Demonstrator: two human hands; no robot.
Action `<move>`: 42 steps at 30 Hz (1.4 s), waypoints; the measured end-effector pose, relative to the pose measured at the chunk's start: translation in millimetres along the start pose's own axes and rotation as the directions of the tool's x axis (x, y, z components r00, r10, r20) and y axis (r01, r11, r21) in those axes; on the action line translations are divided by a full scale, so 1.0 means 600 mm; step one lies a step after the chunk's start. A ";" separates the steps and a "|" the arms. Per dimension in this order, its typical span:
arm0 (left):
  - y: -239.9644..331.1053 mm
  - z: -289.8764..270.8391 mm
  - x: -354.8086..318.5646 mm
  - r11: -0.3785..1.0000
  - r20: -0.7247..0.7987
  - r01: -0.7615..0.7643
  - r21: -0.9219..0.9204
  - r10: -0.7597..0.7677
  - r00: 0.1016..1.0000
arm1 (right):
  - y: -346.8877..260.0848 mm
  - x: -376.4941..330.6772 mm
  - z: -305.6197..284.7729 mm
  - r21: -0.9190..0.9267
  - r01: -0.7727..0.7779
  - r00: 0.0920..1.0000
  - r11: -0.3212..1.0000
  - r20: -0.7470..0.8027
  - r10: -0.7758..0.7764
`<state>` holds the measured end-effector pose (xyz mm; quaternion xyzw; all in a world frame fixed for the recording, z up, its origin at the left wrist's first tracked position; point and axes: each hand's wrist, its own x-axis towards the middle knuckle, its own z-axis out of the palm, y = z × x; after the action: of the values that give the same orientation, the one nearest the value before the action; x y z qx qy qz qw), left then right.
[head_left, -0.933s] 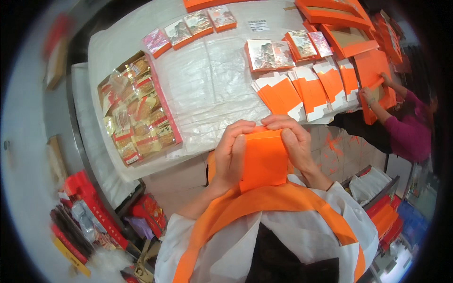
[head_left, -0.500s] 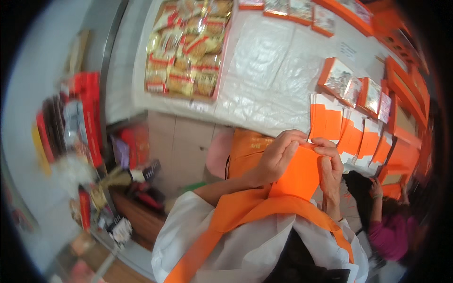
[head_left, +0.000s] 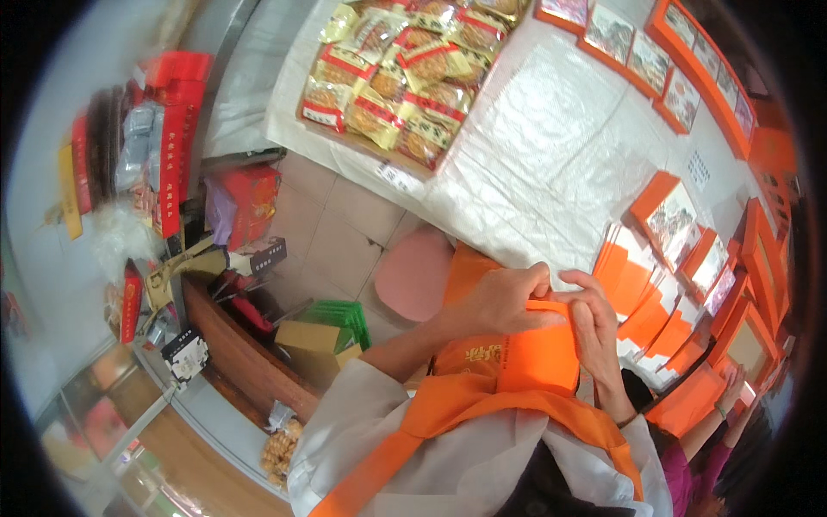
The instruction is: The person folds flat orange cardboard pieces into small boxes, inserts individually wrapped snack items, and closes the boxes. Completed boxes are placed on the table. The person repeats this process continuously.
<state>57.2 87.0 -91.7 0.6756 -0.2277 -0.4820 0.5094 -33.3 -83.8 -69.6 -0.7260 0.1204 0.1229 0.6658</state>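
An orange folded cardboard piece (head_left: 540,360), perhaps a box or sleeve, stands upright before my orange apron (head_left: 472,351). My left hand (head_left: 506,298) is closed on its top edge, thumb lying along the upper fold. On the other side my right hand (head_left: 593,312) grips the top right corner with bent fingers. Both hands are close together, just off the near edge of the table. Past my right hand, overlapping rows of flat orange-and-white card pieces (head_left: 622,274) lie on the table. The underside of the held piece is hidden.
White plastic sheeting covers the table (head_left: 543,146). A carton of wrapped pastries (head_left: 435,159) sits at the far left of it. Orange picture-topped boxes (head_left: 670,215) line the right. A pink stool (head_left: 415,274) stands below the table. Lower right, a co-worker's hand (head_left: 732,389) shows.
The view has swung, so the table contents appear farther right. The orange piece has turned from a flat face to a folded top, my fingers now bent over it. The co-worker's arms have shifted.
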 end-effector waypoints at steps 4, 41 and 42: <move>0.004 -0.130 0.010 0.999 -0.007 0.053 0.000 -0.053 0.999 | -0.043 0.183 0.043 -0.163 0.262 0.965 0.951 0.030 -0.261; 0.040 0.031 0.093 0.805 -0.747 -0.407 -0.431 -0.066 0.661 | -0.008 0.055 -0.123 0.510 0.432 0.803 0.744 -0.593 -0.060; 0.047 0.045 0.095 0.759 -0.730 -0.427 -0.492 -0.092 0.677 | 0.000 0.027 -0.130 0.404 0.371 0.802 0.836 -0.594 -0.068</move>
<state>63.3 18.4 -90.2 0.5720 0.0984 -0.1737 0.7956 -16.6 -162.0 -68.7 -0.5402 0.2483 -0.2105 0.7760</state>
